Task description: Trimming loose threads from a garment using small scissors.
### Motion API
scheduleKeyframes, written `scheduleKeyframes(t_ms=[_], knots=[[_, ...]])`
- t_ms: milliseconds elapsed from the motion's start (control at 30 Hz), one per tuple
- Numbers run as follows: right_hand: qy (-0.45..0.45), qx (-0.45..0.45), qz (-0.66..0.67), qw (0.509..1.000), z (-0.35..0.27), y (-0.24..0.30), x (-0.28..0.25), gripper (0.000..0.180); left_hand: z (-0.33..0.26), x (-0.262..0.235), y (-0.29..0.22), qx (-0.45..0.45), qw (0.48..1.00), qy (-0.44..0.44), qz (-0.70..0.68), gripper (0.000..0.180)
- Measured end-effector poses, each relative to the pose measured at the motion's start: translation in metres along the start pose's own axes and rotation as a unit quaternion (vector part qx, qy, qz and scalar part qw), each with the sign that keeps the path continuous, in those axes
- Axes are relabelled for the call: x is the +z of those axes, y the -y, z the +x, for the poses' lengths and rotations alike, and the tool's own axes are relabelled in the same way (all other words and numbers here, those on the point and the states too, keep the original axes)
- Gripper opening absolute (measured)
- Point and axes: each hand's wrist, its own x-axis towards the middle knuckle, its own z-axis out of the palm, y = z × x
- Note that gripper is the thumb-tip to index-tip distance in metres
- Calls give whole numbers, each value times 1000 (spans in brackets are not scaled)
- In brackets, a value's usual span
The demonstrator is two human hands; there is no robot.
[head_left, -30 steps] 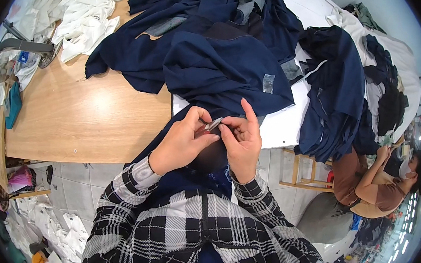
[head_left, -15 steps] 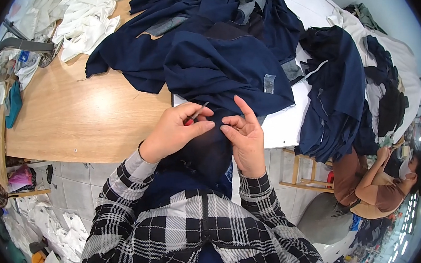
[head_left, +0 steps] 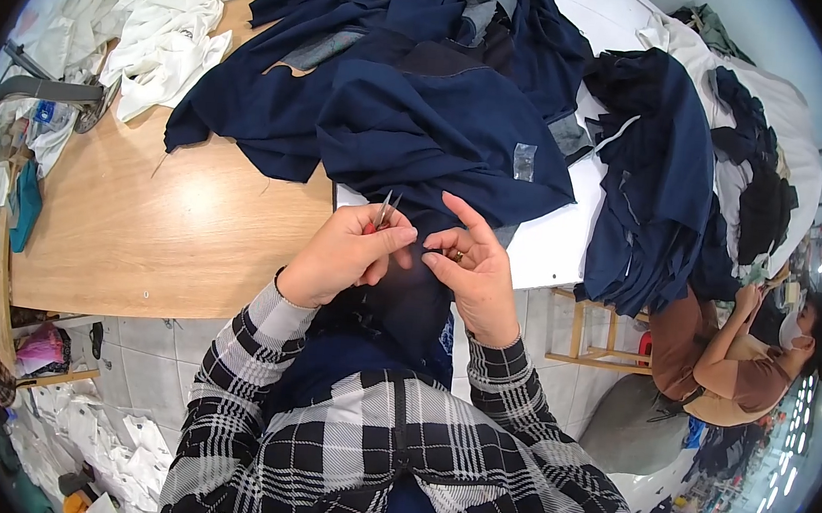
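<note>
A dark navy garment [head_left: 420,150] lies piled on the wooden table [head_left: 159,234] and hangs over its near edge toward me. My left hand [head_left: 343,255] grips small metal thread snips [head_left: 382,213] with a red part, their tips pointing up at the cloth. My right hand [head_left: 474,267] pinches a fold of the same navy cloth just right of the snips, index finger stretched out. A ring shows on one right finger. Both forearms wear black-and-white checked sleeves.
White fabric pieces [head_left: 172,26] lie at the table's far left. More navy garments [head_left: 657,180] drape over a white surface [head_left: 559,240] on the right. Another person [head_left: 735,353] sits at the right, bent over work. White scraps [head_left: 93,424] lie on the tiled floor.
Both hands have shifted slightly toward the table edge and spread apart along the cloth. The snips now stick up from my left hand, and my right index finger has straightened.
</note>
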Motion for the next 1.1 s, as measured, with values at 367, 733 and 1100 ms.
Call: scheduleKeyframes(t_ms=[367,733,1100], knots=[[9,-3,-2,1000,-1,1,2,66,-2,-7,0,-10,997,9,-78,20],[63,35,65,995,6,-7,-7,56,-15,-5,5,75,993,65,58,42],[176,60,-197,963,33,25,-12,14,-32,-30,4,66,997,43,23,39]])
